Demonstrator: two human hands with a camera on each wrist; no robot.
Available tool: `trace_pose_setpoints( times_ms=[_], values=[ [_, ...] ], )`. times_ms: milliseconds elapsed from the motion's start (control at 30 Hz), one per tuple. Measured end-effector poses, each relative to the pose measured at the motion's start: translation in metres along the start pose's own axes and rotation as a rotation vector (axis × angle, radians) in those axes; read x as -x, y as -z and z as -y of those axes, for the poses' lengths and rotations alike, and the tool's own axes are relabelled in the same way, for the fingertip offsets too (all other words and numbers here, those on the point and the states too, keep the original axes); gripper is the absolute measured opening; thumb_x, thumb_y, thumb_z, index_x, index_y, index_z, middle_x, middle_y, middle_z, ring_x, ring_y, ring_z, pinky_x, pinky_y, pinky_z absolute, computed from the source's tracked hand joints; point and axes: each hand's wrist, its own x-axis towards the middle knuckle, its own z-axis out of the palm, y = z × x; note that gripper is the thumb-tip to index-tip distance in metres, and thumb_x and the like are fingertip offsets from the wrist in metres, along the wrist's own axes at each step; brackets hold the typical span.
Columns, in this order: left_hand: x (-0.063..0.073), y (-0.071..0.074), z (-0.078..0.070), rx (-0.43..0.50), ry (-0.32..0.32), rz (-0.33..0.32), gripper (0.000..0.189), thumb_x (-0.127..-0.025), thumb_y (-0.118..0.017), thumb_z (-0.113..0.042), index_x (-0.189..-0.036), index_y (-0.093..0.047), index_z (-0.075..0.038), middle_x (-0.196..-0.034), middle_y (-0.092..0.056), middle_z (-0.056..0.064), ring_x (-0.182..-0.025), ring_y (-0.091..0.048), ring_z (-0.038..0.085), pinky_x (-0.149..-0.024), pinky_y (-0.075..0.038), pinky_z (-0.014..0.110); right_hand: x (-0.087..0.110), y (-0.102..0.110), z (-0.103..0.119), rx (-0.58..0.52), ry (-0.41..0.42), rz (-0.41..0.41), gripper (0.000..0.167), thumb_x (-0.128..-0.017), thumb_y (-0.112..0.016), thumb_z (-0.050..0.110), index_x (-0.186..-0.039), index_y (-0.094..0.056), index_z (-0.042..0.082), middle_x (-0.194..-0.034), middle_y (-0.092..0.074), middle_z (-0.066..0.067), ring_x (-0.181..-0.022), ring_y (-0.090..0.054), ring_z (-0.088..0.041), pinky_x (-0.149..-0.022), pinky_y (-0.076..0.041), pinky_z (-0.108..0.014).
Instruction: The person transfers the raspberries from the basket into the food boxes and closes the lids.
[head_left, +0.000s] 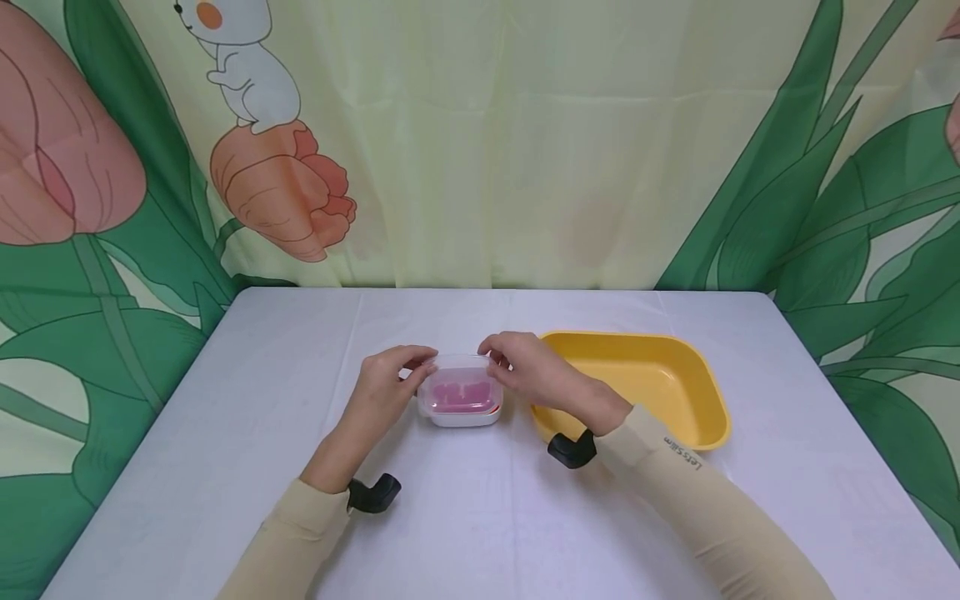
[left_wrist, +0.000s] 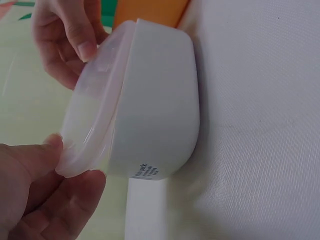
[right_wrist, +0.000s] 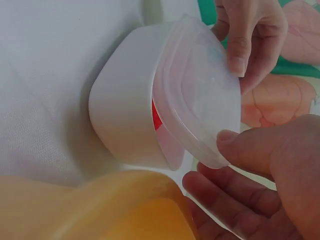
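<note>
On the table stands a small white food container (head_left: 459, 421) (left_wrist: 155, 100) (right_wrist: 125, 95) with rounded corners. Its translucent lid (head_left: 453, 367) (left_wrist: 92, 115) (right_wrist: 212, 90) sits tilted, raised from the rim along the far side. My left hand (head_left: 386, 379) (left_wrist: 45, 195) pinches the lid's left corner between thumb and fingers. At the opposite corner, my right hand (head_left: 534, 367) (right_wrist: 265, 175) grips the lid, thumb on top. Through the lid, pink contents (head_left: 461, 396) show blurred. A bit of something red (right_wrist: 156, 116) is visible in the gap; its kind is hidden.
Just right of the container lies a yellow plastic basin (head_left: 712, 417) (right_wrist: 100, 205), partly behind my right forearm. A white cloth (head_left: 465, 517) covers the table. Behind it hangs a curtain (head_left: 525, 167) printed with flowers and leaves. Each wrist wears a black device (head_left: 375, 493).
</note>
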Motion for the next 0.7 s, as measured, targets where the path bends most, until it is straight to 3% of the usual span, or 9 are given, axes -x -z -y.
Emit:
trace_pose_setpoints(
  times_ms=[267,533,700],
  values=[
    [-0.003,-0.009,0.004,-0.029,-0.008,-0.002,0.022,-0.090,-0.073,-0.011,-0.110,-0.074,-0.004,-0.100,-0.076,0.009,-0.091,-0.070,0.021,-0.079,-0.059,0.039,-0.002,-0.003,0.001,0.097,-0.030,0.056,0.035,-0.095,-0.066,0.013,-0.128,-0.061,0.004,-0.106,-0.064,-0.007,-0.096,-0.059,-0.022,-0.088,-0.055,-0.032],
    [-0.001,-0.014,0.007,-0.020,0.022,0.025,0.020,-0.092,-0.070,-0.013,-0.109,-0.074,-0.004,-0.097,-0.076,0.009,-0.090,-0.070,0.020,-0.082,-0.058,0.038,0.001,-0.004,0.004,0.112,-0.093,0.135,0.044,-0.094,-0.068,0.023,-0.135,-0.057,0.011,-0.125,-0.062,-0.007,-0.108,-0.060,-0.021,-0.098,-0.054,-0.036],
    [0.000,-0.014,0.008,-0.017,0.015,0.031,0.018,-0.091,-0.071,-0.010,-0.107,-0.074,-0.004,-0.096,-0.076,0.008,-0.090,-0.071,0.020,-0.083,-0.058,0.038,0.002,-0.002,0.006,0.130,-0.078,0.148,0.044,-0.094,-0.067,0.023,-0.135,-0.057,0.010,-0.123,-0.062,-0.007,-0.106,-0.060,-0.020,-0.094,-0.055,-0.034]
  ],
)
